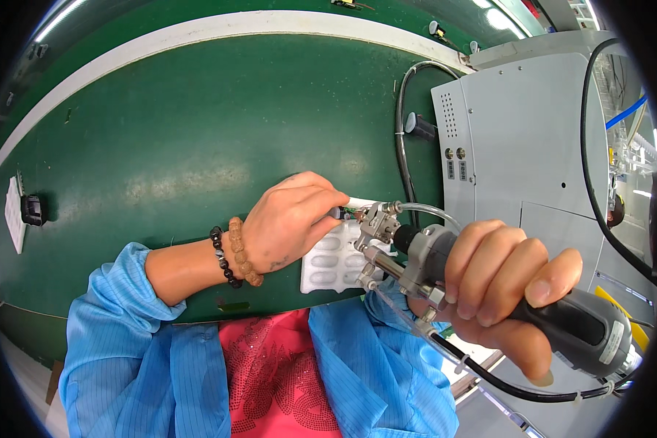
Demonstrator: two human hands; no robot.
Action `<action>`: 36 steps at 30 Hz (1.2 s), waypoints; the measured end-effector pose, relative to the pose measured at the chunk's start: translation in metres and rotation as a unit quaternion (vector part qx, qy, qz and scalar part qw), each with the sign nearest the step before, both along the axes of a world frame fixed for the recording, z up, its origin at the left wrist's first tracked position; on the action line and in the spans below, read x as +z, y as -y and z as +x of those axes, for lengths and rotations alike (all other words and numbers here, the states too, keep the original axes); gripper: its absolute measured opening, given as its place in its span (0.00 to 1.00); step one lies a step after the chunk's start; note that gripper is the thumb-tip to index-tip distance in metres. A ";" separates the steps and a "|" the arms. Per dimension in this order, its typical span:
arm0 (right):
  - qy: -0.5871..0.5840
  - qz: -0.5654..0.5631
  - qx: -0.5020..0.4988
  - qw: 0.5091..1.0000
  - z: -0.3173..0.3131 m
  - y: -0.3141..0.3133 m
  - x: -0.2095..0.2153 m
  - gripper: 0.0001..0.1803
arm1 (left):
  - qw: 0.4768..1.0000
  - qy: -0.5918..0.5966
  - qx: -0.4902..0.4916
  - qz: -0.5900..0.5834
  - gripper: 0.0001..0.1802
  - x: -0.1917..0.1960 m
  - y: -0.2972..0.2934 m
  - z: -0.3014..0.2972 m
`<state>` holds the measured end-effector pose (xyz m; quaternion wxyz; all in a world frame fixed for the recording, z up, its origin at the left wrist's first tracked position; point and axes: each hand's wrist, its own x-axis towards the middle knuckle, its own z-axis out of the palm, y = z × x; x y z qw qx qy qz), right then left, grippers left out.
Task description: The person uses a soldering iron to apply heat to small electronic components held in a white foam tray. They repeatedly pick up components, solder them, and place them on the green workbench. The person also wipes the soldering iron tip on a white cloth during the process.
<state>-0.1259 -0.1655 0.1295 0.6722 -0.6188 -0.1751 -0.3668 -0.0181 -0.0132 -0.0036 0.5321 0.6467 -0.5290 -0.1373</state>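
Observation:
My right hand [504, 292] is wrapped round a black and grey electric screwdriver [577, 328]. Its metal head [378, 223] has a clear hose attached and points left toward my left fingertips. My left hand [292, 219], with two bead bracelets at the wrist, is closed in a pinch on a small dark part [336, 212] right by the screwdriver's head. Most of that part is hidden by fingers and tool. Just below lies a white moulded tray [321, 263] with rounded pockets, partly covered by the screwdriver.
A grey machine cabinet [525, 131] stands at the right, with a black hose [399, 109] curving beside it. A dark cylindrical piece [420, 126] rests against its left side. On the green table's [160, 124] far left sits a black plastic housing [33, 209] beside a white piece [14, 212].

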 end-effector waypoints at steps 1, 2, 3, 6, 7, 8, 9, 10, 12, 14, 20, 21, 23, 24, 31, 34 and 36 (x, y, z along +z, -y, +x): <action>-0.011 -0.011 0.009 1.000 0.001 0.001 0.001 0.31 | 1.000 0.001 0.002 0.001 0.20 0.000 -0.001 0.000; -0.024 -0.025 0.012 0.999 0.002 0.001 0.006 0.31 | 1.000 -0.001 -0.001 -0.001 0.20 0.000 0.000 0.000; -0.031 -0.033 0.013 0.999 0.003 0.001 0.008 0.31 | 1.000 -0.003 -0.003 -0.003 0.20 0.001 0.000 0.000; -0.039 -0.041 0.014 0.998 0.006 -0.001 0.010 0.30 | 1.000 -0.005 -0.006 -0.003 0.20 0.002 0.000 0.000; -0.039 -0.043 0.012 0.998 0.007 -0.002 0.010 0.29 | 1.000 -0.005 -0.007 -0.002 0.20 0.002 0.000 0.000; -0.043 -0.044 0.008 0.998 0.009 -0.004 0.011 0.28 | 1.000 -0.005 -0.007 -0.003 0.20 0.003 0.000 0.000; -0.048 -0.047 0.009 0.998 0.010 -0.005 0.012 0.28 | 1.000 -0.004 -0.008 -0.004 0.20 0.003 0.000 0.000; -0.055 -0.048 0.009 0.997 0.010 -0.005 0.013 0.27 | 1.000 -0.004 -0.009 -0.005 0.19 0.003 0.001 -0.001; -0.067 -0.045 0.022 0.996 0.014 -0.004 0.011 0.26 | 1.000 -0.001 -0.001 0.000 0.19 0.002 -0.003 0.001; -0.080 -0.043 0.018 0.996 0.016 -0.005 0.012 0.25 | 1.000 -0.007 0.001 0.004 0.19 0.002 -0.004 0.001; -0.005 -0.008 0.059 0.998 -0.007 0.007 0.027 0.27 | 1.000 -0.005 -0.012 -0.009 0.18 0.006 0.003 0.000; 0.024 0.006 0.034 0.999 -0.015 0.006 0.029 0.26 | 1.000 -0.002 0.001 0.001 0.18 0.003 -0.001 -0.001; 0.048 0.009 -0.009 0.999 -0.030 0.005 0.039 0.26 | 1.000 -0.020 0.007 0.023 0.17 0.003 -0.005 0.000; 0.048 -0.001 -0.025 0.999 -0.036 0.005 0.044 0.26 | 1.000 -0.010 0.009 0.009 0.17 0.007 -0.003 0.000; 0.065 0.015 -0.067 0.996 -0.046 0.003 0.036 0.24 | 0.988 -0.130 0.037 0.072 0.14 0.051 -0.011 0.040; 0.074 0.021 -0.066 0.995 -0.040 0.007 0.028 0.24 | 0.968 -0.195 0.116 0.109 0.15 0.052 -0.009 0.118; 0.066 0.027 -0.071 0.995 -0.037 0.005 0.027 0.25 | 0.973 -0.134 0.162 0.092 0.19 0.032 -0.003 0.195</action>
